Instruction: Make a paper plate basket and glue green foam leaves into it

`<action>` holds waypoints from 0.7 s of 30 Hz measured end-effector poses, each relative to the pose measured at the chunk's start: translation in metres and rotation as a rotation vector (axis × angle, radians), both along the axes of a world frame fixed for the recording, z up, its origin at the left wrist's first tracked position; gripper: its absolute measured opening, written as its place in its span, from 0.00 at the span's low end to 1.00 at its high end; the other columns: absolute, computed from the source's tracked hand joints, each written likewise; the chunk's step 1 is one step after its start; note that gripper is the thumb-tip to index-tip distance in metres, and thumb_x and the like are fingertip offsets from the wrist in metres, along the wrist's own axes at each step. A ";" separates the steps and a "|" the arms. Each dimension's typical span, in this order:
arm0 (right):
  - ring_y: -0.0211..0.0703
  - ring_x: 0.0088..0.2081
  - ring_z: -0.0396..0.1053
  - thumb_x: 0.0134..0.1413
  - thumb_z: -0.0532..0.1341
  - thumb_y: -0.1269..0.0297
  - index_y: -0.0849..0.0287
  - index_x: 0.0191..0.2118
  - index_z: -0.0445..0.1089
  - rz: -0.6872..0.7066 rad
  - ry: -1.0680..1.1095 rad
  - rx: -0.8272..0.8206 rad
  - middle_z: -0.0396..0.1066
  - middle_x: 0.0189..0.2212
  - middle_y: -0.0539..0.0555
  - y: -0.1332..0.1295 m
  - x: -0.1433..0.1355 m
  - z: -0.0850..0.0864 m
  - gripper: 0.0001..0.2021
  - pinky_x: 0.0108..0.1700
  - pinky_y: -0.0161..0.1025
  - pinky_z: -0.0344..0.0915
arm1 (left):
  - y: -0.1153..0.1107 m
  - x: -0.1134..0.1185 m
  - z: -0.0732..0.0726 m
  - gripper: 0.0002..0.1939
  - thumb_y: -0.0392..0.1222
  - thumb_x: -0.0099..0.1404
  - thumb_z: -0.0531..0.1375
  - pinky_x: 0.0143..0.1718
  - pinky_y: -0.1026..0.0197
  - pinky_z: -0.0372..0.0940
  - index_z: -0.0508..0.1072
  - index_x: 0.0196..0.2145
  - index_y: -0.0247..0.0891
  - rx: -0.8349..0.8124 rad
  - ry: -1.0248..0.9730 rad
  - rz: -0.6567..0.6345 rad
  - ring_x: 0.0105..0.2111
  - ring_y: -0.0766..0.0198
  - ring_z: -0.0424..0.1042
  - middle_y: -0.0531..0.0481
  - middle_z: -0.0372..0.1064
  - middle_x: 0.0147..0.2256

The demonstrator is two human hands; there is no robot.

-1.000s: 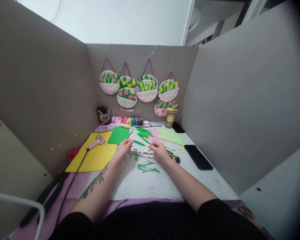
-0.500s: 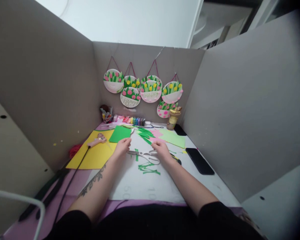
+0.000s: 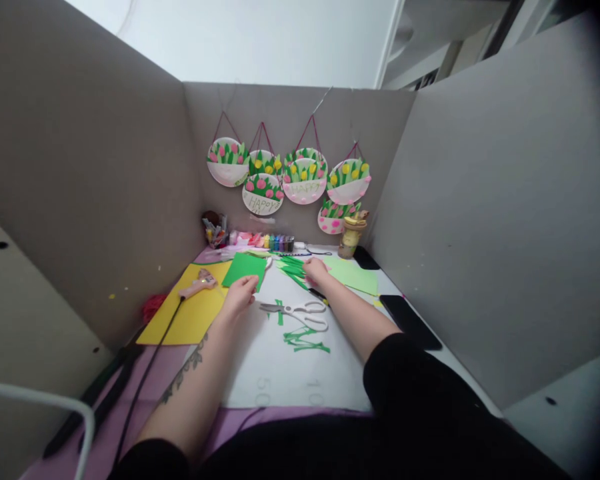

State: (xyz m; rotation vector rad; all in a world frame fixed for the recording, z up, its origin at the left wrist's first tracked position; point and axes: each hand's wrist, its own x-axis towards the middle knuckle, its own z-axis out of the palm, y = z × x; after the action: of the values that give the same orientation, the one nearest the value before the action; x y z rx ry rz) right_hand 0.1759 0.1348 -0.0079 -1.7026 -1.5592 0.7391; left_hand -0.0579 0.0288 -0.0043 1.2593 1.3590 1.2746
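Seven round white paper plates hang on the grey back panel, bearing green leaves and pink or yellow flowers; five show half-plate pockets. Below stands one dark cup of pens. On the white worktop lies one pair of white-handled scissors. The right hand is at narrow green paper leaves, the left hand beside one green paper sheet; fingers curl in each grip, contents impossible to tell.
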 end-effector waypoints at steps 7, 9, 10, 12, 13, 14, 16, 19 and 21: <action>0.38 0.27 0.64 0.45 0.59 0.60 0.60 0.30 0.70 0.298 -0.128 0.035 0.69 0.25 0.49 -0.077 0.082 0.004 0.08 0.31 0.34 0.57 | -0.009 0.007 -0.003 0.10 0.38 0.56 0.57 0.43 0.58 0.59 0.76 0.35 0.37 0.202 0.964 -0.117 0.42 0.53 0.67 0.41 0.71 0.39; 0.40 0.32 0.66 0.44 0.61 0.60 0.59 0.37 0.71 0.346 -0.243 0.017 0.71 0.32 0.51 -0.099 0.100 -0.001 0.13 0.34 0.34 0.58 | -0.008 0.012 -0.009 0.11 0.38 0.56 0.58 0.45 0.57 0.59 0.77 0.37 0.38 0.177 1.059 -0.244 0.43 0.52 0.67 0.41 0.71 0.40; 0.41 0.34 0.66 0.42 0.63 0.60 0.58 0.39 0.70 0.363 -0.306 0.002 0.71 0.35 0.52 -0.107 0.105 -0.004 0.15 0.34 0.34 0.58 | -0.007 0.013 -0.011 0.11 0.39 0.56 0.58 0.45 0.58 0.59 0.77 0.37 0.39 0.172 1.081 -0.295 0.42 0.53 0.68 0.41 0.71 0.39; 0.43 0.37 0.67 0.38 0.65 0.63 0.58 0.42 0.70 0.373 -0.409 -0.017 0.71 0.38 0.54 -0.117 0.106 -0.011 0.20 0.36 0.34 0.58 | -0.005 0.014 -0.014 0.11 0.39 0.57 0.57 0.44 0.58 0.59 0.77 0.35 0.39 0.170 1.098 -0.345 0.41 0.53 0.68 0.41 0.71 0.38; 0.44 0.37 0.67 0.38 0.66 0.64 0.58 0.42 0.70 0.370 -0.440 -0.023 0.71 0.39 0.55 -0.119 0.105 -0.013 0.20 0.36 0.34 0.58 | -0.004 0.013 -0.015 0.10 0.39 0.57 0.57 0.43 0.58 0.59 0.77 0.35 0.39 0.166 1.100 -0.352 0.39 0.53 0.68 0.41 0.71 0.37; 0.45 0.37 0.67 0.38 0.65 0.65 0.58 0.42 0.70 0.359 -0.454 -0.025 0.71 0.39 0.55 -0.120 0.103 -0.014 0.20 0.36 0.34 0.58 | -0.003 0.012 -0.014 0.10 0.39 0.57 0.57 0.42 0.58 0.60 0.77 0.34 0.39 0.165 1.099 -0.356 0.38 0.54 0.69 0.41 0.71 0.36; 0.45 0.36 0.67 0.40 0.64 0.65 0.58 0.41 0.70 0.315 -0.439 -0.022 0.72 0.38 0.55 -0.120 0.101 -0.014 0.18 0.35 0.35 0.58 | -0.003 0.009 -0.013 0.09 0.40 0.57 0.57 0.41 0.58 0.60 0.77 0.33 0.39 0.171 1.097 -0.365 0.37 0.54 0.68 0.41 0.71 0.35; 0.45 0.35 0.68 0.45 0.62 0.62 0.58 0.43 0.69 0.169 -0.378 0.039 0.72 0.38 0.56 -0.113 0.109 -0.009 0.16 0.34 0.35 0.59 | -0.004 0.008 -0.011 0.09 0.40 0.56 0.58 0.41 0.59 0.59 0.77 0.34 0.39 0.192 1.085 -0.387 0.38 0.54 0.68 0.42 0.70 0.36; 0.46 0.38 0.69 0.48 0.60 0.60 0.59 0.47 0.68 0.007 -0.402 0.103 0.71 0.40 0.58 -0.102 0.121 -0.005 0.18 0.36 0.36 0.60 | -0.006 0.009 -0.011 0.09 0.38 0.55 0.59 0.42 0.59 0.59 0.77 0.34 0.39 0.200 1.072 -0.388 0.39 0.54 0.68 0.42 0.70 0.36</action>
State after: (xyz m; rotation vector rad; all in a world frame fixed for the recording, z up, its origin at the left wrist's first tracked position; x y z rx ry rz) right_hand 0.2974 0.0332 -0.0126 -1.8470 -1.8354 0.3217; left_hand -0.0486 0.0233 -0.0153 2.3885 1.5514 0.4195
